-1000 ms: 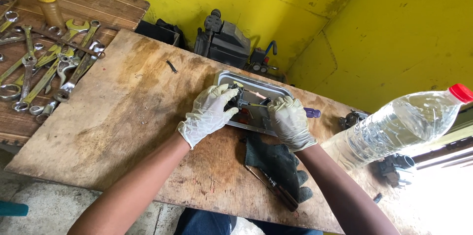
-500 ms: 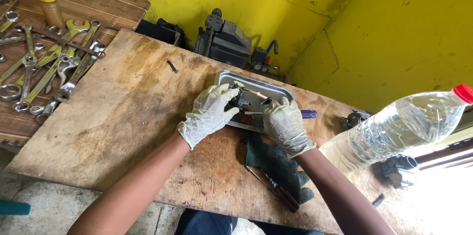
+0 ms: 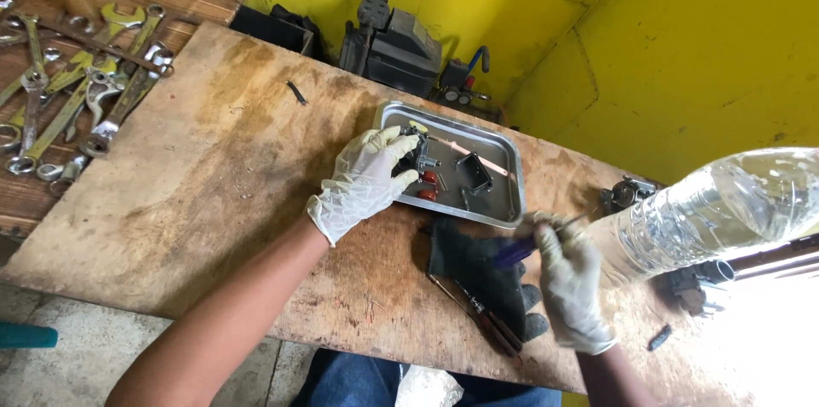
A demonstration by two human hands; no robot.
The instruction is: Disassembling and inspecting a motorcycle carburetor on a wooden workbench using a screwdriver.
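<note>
A: So, what does the head camera show, looking down?

B: Two hands in pale disposable gloves work over a worn wooden board (image 3: 196, 177). The left hand (image 3: 363, 181) rests at the near left edge of a shallow metal tray (image 3: 503, 202), fingers curled around a small metal part (image 3: 420, 151) inside the tray.

A: And the other hand?

B: The right hand (image 3: 570, 283) is off the tray, just in front of its right corner. It is closed on a screwdriver with a blue handle (image 3: 516, 251), whose thin shaft points up and to the right.

A: What else is in the tray?

B: Small dark and red pieces lie loose, just right of the held part. They are too small to name.

A: What lies around the hands?

B: A black work glove (image 3: 478, 266) lies flat between the arms, touching the tray's near rim. A second slim tool (image 3: 478, 317) lies along its near side. A clear plastic bottle (image 3: 725, 211) lies on its side at the right. Wrenches (image 3: 77, 91) lie in a row on a bench at far left. A dark machine (image 3: 392, 36) sits against the yellow wall.
</note>
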